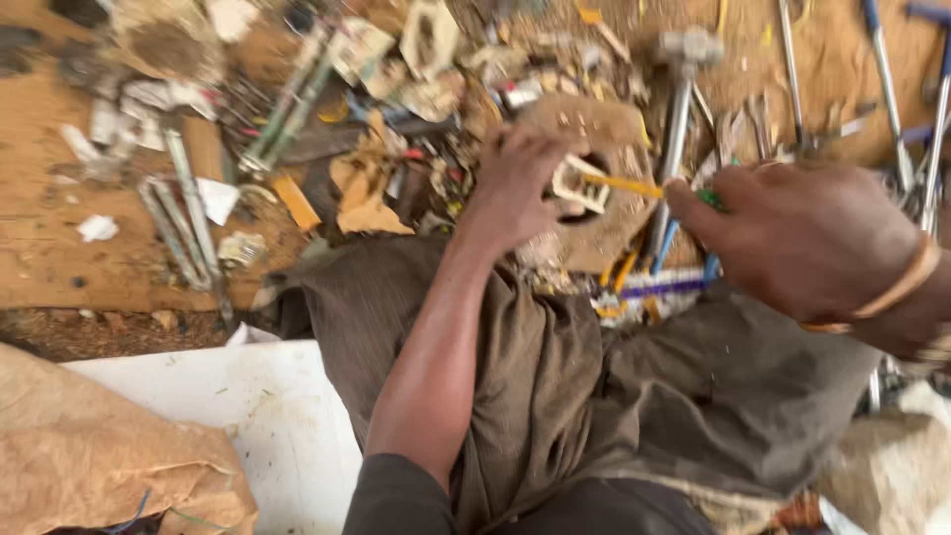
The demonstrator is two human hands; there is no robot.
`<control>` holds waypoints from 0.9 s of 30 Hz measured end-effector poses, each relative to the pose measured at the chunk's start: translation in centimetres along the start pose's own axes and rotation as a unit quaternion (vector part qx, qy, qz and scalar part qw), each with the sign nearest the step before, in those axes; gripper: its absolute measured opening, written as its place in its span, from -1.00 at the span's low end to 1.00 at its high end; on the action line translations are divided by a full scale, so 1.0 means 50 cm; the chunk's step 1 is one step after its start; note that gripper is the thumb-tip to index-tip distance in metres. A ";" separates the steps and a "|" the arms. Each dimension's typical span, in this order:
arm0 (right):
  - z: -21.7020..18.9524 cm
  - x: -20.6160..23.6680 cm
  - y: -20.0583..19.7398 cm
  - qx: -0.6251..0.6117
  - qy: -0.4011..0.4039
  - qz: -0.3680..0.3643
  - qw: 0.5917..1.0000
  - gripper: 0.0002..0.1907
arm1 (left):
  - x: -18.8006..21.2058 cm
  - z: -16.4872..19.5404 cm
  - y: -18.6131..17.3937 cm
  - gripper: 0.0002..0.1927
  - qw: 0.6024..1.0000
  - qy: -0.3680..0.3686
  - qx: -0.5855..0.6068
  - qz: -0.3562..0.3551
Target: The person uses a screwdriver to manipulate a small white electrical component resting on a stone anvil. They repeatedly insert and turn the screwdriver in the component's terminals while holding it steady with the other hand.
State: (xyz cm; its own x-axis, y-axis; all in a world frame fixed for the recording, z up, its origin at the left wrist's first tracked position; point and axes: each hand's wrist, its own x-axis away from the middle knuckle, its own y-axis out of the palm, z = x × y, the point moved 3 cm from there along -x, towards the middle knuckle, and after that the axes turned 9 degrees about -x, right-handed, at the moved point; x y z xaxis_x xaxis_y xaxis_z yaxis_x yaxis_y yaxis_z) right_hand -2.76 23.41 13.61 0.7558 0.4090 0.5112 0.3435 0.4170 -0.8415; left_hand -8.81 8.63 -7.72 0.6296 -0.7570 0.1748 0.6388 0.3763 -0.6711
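Note:
My left hand (515, 188) grips a small white plastic frame-shaped part (578, 184) and holds it against a round tan wooden block (604, 139). My right hand (802, 238) holds a screwdriver with a yellow shaft (624, 185) and a green handle; its tip pokes into the white part. A gold bangle (906, 282) sits on my right wrist. Both hands work just above my lap, which is covered in dark olive cloth (594, 386).
A wooden board (59, 228) is strewn with scrap: metal rods (188, 223), paper bits, plastic pieces and a hammer (684, 59). Blue-handled tools (892, 89) lie at the far right. A white sheet (258, 416) and crumpled brown paper (109, 456) lie at lower left.

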 end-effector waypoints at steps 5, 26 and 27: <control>0.031 0.042 0.006 -0.259 0.155 0.012 0.953 -0.64 | 0.002 0.011 -0.027 -0.21 0.999 0.010 -0.010 0.041; -0.069 0.126 0.057 -0.346 0.182 0.294 0.872 -0.75 | 0.000 0.030 -0.051 -0.30 0.999 0.000 -0.036 0.011; -0.085 0.131 0.055 -0.323 0.151 0.318 0.878 -0.75 | -0.001 0.027 -0.046 -0.30 0.999 0.006 -0.033 0.015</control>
State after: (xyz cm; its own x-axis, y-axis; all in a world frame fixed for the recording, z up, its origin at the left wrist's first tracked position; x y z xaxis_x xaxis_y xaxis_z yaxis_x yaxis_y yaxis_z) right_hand 5.49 23.79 13.91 0.9893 0.1175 -0.0861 -0.0312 -0.4062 -0.9132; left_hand -9.73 8.50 -5.20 0.6423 -0.7523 0.1468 0.5896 0.3625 -0.7218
